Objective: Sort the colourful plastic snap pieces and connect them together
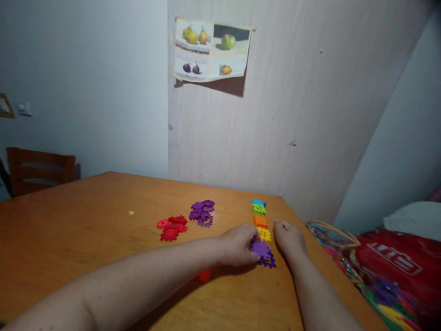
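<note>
Purple toothed piece (261,249), one, was pinched at its left edge between the thumb and fingers of the left hand (240,245), at the near end of a column on the right part of the table (138,239). One darker purple piece (269,262) lay partly beneath it. Farther along the column stood four more colours, in order: yellow (264,234), orange (261,221), green (259,210) and blue (257,202); stacked layers could not be counted. Just right of the column, the right hand (290,237) was curled, its fingers drawn together; whether it enclosed anything could not be told.

Left of the column lay two overlapping groups, one purple group (201,212) and, nearer and farther left, one red group (171,228). One red piece (204,276) showed beyond the left forearm's near edge.

Surface: brown, wood-grained, slightly glossy. Room: one wooden chair (41,168) at far left; one sheet of four fruit pictures (211,49) on the pale wood-grained panel (292,115); one red bag (406,257) at right, its white marking too unclear to read.
</note>
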The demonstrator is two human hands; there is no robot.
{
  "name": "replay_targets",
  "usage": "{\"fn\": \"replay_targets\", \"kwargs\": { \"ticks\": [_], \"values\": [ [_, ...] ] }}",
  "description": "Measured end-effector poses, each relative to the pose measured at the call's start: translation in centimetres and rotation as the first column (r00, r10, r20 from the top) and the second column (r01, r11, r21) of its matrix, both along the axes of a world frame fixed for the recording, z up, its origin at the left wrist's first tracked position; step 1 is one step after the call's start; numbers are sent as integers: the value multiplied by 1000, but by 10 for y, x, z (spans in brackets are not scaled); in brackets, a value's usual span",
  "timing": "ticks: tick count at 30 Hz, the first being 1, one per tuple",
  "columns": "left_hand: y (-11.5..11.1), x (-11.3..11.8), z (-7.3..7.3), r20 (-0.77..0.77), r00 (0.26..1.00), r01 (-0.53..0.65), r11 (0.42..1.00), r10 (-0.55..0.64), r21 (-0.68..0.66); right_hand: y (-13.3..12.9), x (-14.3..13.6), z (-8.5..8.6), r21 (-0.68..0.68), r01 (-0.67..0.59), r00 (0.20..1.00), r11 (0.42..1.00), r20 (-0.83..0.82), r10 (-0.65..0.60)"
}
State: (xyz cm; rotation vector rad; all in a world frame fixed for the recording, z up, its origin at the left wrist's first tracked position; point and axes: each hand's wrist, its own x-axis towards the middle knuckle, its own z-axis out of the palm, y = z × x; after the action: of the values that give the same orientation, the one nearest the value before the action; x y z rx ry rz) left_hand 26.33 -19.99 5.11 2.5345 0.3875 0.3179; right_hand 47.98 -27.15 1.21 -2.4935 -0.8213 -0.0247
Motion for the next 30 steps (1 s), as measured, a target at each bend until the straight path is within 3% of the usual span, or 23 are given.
{"fn": "replay_targets", "kwargs": {
  "ticks": [9, 21, 25, 28, 30],
  "values": [
    [-8, 16, -5, -13, 1000, 11, 1000, -11, 21, 1, -1, 1, -12, 5, 1000, 1000, -8, -5],
    [-7, 9, -7, -19, 1000, 1, 1000, -1, -9, -1, -2, 2, 2, -8, 1000, 1000, 4, 8],
    [19, -2, -1, 86, 993, -81, 996, 83, -27, -2, -3, 2, 2, -2, 1000, 1000, -10, 2],
    [62, -14, 7, 121, 962, -245, 969, 244, -4, -2, -2, 3, -6, -10, 1000, 1000, -10, 10],
    [97, -25, 12, 159, 910, -388, 922, 382, 4, -2, -1, 3, -13, -6, 1000, 1000, -7, 6]
  ]
}}
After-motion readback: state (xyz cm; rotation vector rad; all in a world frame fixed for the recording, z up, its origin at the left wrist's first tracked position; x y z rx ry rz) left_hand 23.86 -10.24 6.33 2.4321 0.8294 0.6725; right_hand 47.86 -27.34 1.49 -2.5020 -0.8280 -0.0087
